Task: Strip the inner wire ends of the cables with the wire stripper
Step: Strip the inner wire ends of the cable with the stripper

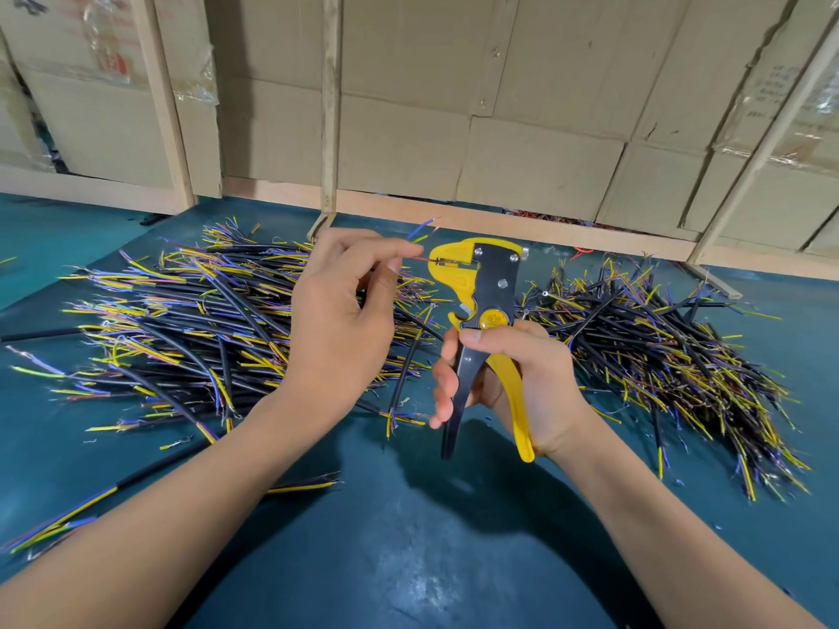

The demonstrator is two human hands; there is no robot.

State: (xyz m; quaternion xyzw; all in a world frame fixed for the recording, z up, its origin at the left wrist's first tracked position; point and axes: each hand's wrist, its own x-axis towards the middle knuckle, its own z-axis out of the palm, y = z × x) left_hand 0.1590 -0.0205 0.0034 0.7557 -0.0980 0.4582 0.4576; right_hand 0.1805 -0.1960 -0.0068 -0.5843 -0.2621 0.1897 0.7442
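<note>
My right hand (508, 379) grips the handles of a yellow and black wire stripper (488, 292), held upright above the teal mat. My left hand (340, 311) pinches a cable whose thin red inner wire (424, 260) reaches into the stripper's jaws. That cable's blue and yellow inner wires (422, 230) stick up past my fingers. Most of the held cable is hidden behind my left hand.
A big heap of short black cables (190, 320) with yellow, blue and red ends lies left on the teal mat (408, 537). A second heap (658, 356) lies right. One loose cable (136, 481) passes under my left forearm. Cardboard boxes and wooden slats (329, 106) stand behind.
</note>
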